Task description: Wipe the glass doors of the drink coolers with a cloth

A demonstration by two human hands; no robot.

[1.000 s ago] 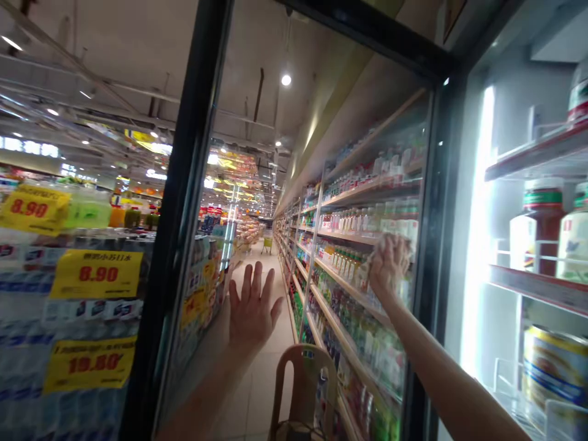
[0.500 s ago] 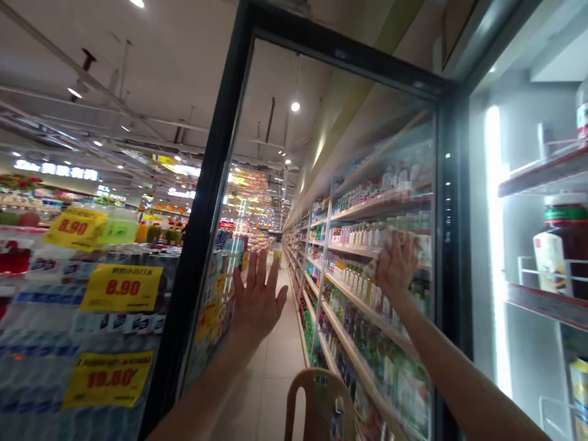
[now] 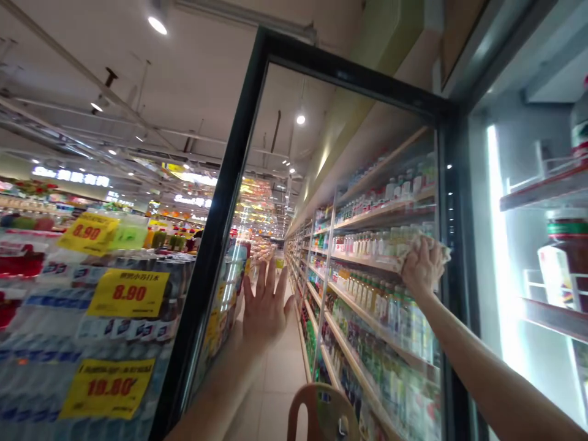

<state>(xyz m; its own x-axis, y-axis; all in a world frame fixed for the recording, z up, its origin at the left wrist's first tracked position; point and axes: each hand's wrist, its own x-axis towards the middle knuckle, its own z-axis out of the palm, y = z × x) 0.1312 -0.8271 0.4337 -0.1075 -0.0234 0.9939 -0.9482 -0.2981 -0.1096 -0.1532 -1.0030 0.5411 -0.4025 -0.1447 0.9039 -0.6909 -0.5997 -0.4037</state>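
Note:
A glass cooler door (image 3: pixel 243 131) with a dark frame stands swung out in front of me. My left hand (image 3: pixel 266 306) is spread with its fingers apart against or close to the pane, left of its middle; whether it touches cannot be told. On the right side of the glass, my right hand (image 3: pixel 422 266) presses a pale, crumpled cloth (image 3: pixel 440 254) against the pane near the hinge-side frame. Part of the cloth is hidden under the palm and fingers. Bottle shelves (image 3: pixel 362 260) show in the glass behind the right hand.
The lit cooler (image 3: pixel 500 245) at right holds a dark bottle (image 3: pixel 565 263) on a shelf. A brown chair back (image 3: pixel 324 407) is low in front. Packed bottles (image 3: pixel 37 349) with yellow price signs (image 3: pixel 127 293) stand at left; a tiled aisle (image 3: pixel 280 367) runs ahead.
My right hand has moved right with the cloth, toward the hinge-side frame. My left hand stays spread at about the same part of the pane. The view has tilted slightly upward.

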